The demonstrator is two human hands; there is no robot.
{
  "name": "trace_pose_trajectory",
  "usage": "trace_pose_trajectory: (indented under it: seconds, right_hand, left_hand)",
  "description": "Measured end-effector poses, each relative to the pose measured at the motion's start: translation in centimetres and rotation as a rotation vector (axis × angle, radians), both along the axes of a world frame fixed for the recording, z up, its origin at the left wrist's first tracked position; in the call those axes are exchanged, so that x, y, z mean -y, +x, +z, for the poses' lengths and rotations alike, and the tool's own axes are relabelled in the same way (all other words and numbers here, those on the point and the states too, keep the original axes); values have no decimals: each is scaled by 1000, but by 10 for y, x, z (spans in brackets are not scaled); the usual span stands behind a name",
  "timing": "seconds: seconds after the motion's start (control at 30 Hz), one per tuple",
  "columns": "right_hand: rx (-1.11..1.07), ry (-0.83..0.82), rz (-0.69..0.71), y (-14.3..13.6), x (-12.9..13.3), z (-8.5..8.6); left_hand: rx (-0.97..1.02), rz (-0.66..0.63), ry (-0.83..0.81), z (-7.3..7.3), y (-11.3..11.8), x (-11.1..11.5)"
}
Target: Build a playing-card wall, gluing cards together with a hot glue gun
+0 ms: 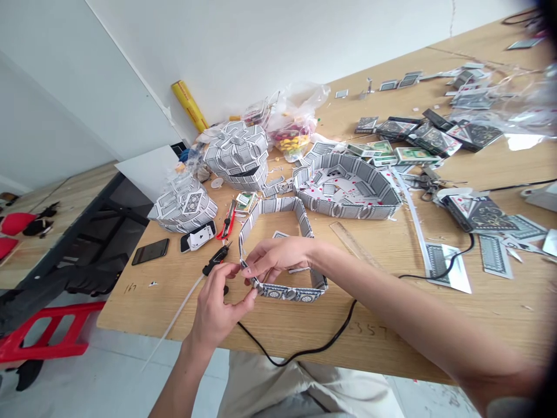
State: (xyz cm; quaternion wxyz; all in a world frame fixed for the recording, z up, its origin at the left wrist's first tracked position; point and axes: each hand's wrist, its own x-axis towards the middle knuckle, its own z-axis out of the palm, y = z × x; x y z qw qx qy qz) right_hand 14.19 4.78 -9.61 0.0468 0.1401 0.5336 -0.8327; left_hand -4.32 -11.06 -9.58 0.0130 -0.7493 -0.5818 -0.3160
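A frame of folded playing cards (274,205) stands on the wooden table, open in the middle. At its near left corner my left hand (220,299) pinches the card wall between thumb and fingers. My right hand (276,255) reaches across the frame and grips the same corner from the inside, its fingers partly hidden. Just left of the hands lies a black glue gun (216,259). Behind the frame is a red utility knife (227,220). A larger card-walled tray (348,210) with loose cards inside stands to the right, behind the frame.
Two card-built boxes (237,152) (185,209) stand at the back left. A phone (150,251) lies near the left edge. A clear ruler (354,244), black card boxes (435,139) and loose cards (496,255) are to the right. A black cable (304,352) crosses the front edge.
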Motion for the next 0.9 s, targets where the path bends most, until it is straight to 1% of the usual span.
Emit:
trace_pose_trajectory:
  seconds: [0.13, 0.23, 0.43, 0.6, 0.73, 0.9]
  right_hand:
    - [-5, -4, -10, 1, -1, 1]
    - [-19, -16, 5, 1, -1, -1]
    - [-26, -16, 19, -1, 0, -7]
    - [-40, -11, 48, -2, 1, -7]
    - [-53, -7, 48, -2, 2, -6]
    - [-56, -7, 40, -3, 1, -8]
  left_hand:
    - [8, 7, 7, 1, 2, 1]
    - [3, 5, 9, 2, 3, 2]
    - [-28, -18, -3, 4, 2, 2]
    - [-36, -42, -21, 6, 1, -1]
    - [-64, -74, -17, 8, 1, -2]
    - [-82, -83, -23, 13, 1, -4]
